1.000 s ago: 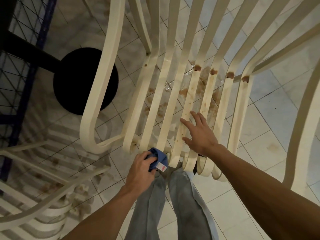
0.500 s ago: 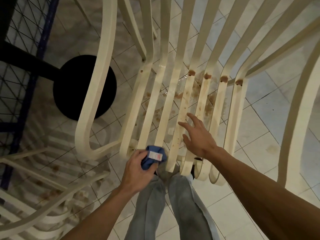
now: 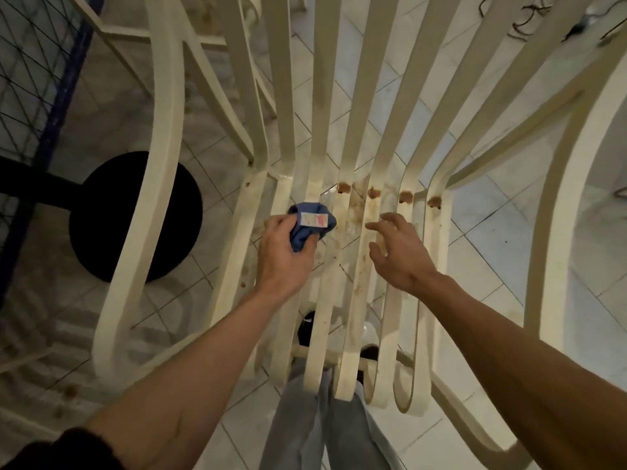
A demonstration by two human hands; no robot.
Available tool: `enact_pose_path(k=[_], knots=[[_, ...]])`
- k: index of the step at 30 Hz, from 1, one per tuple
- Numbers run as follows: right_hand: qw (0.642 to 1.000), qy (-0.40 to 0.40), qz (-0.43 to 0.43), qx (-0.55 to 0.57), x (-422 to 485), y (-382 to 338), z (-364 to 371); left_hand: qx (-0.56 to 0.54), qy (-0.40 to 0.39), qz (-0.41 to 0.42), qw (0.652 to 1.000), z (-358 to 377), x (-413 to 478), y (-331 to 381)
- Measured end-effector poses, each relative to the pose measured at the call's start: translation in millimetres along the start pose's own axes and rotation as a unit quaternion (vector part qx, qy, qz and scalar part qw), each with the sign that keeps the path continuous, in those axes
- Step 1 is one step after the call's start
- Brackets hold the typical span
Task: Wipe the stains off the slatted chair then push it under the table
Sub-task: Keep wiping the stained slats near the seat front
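The left hand (image 3: 283,257) has travelled from the front edge of the chair (image 3: 322,113) seat up to the back of the seat, and now sits over the slats just short of the bend where seat turns into backrest. Its fingers and thumb are curled tight round a bunched blue cloth (image 3: 305,232), a white label showing on top. Whether the cloth presses on the slats cannot be told.

The right hand (image 3: 402,257) has also moved further back along the seat. A moment ago it lay flatter at mid-seat; now its fingers are spread and loosely bent above the stained slats, holding nothing, and contact with the slats cannot be judged.

The stains (image 3: 374,192) are brown blobs on four neighbouring slats at the seat's rear edge, just beyond the right fingertips, with paler brown smears and specks running forward along the same slats. The cloth is just left of the leftmost blob.

The view has leaned in closer than before, so the jeans (image 3: 291,425) now show through the front of the seat. The chair stands on the tiled floor (image 3: 492,232), with the table's round black base (image 3: 101,212) beyond its left armrest
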State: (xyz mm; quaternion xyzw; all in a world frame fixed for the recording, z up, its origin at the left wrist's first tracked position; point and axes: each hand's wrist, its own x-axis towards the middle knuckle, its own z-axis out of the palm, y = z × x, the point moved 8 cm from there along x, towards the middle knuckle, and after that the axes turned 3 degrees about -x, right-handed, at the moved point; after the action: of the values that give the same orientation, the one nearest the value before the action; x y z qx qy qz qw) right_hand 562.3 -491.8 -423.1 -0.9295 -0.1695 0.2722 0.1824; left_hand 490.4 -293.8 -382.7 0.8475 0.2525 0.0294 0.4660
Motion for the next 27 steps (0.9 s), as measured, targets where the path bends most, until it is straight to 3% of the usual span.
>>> enact_pose_path(k=[8, 15, 27], knots=[[0.999, -0.031, 0.006, -0.031, 46.3, -3.6, 9.7, 0.127, -0.058, 0.121, 0.983, 50.6, 97.0, 19.6], [0.999, 0.0, 0.007, -0.042, 52.8, -1.8, 17.2, 0.221, -0.109, 0.182, 0.952, 84.2, 135.8, 27.9], [0.999, 0.002, 0.007, -0.051, 54.3, 0.3, 17.7, 0.263, -0.203, 0.089, 0.939, 93.2, 113.5, -4.8]])
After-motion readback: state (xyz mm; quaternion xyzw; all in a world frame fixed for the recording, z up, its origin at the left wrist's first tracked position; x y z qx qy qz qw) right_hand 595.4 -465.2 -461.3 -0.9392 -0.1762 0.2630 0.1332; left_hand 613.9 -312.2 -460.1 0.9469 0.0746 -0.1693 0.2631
